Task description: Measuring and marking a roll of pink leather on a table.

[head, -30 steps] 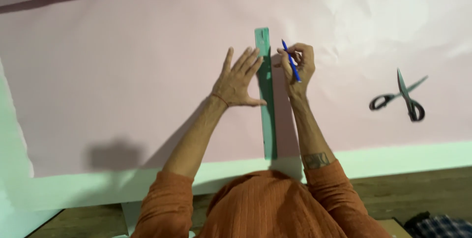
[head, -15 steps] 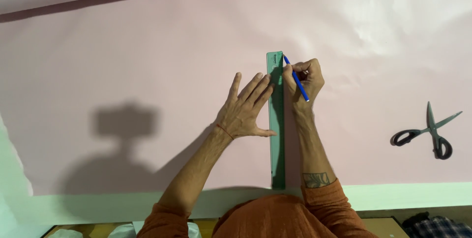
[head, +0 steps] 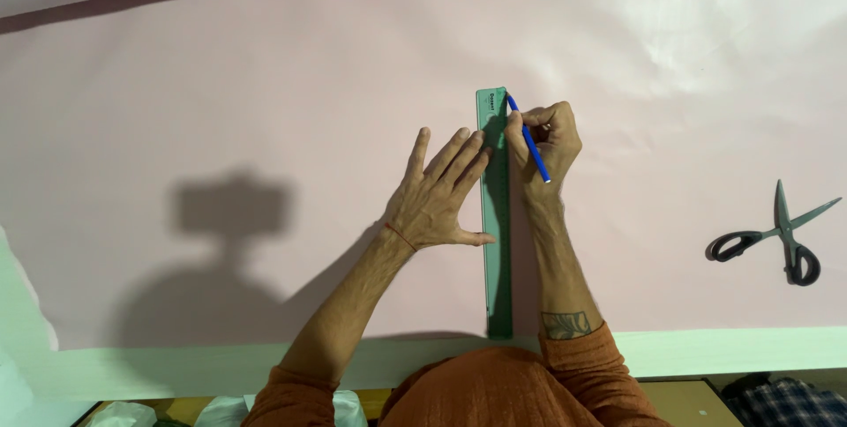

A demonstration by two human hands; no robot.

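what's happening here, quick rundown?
A person leans over a large pink sheet. The left hand lies flat, fingers spread, along the left edge of a long green ruler, with fingertips and thumb on it. The right hand holds a blue pen, tip at the ruler's far end on its right edge. Black-handled scissors lie open on the sheet to the right, untouched.

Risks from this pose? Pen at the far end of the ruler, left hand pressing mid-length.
1. The left hand presses only the upper half of the green ruler; the near end lies free and may pivot as the line is drawn.
2. The left fingertips reach the ruler's edge near the blue pen held by the right hand; the stroke might catch them.
3. The pink paper looks wrinkled around the hands, so it could shift under the ruler.
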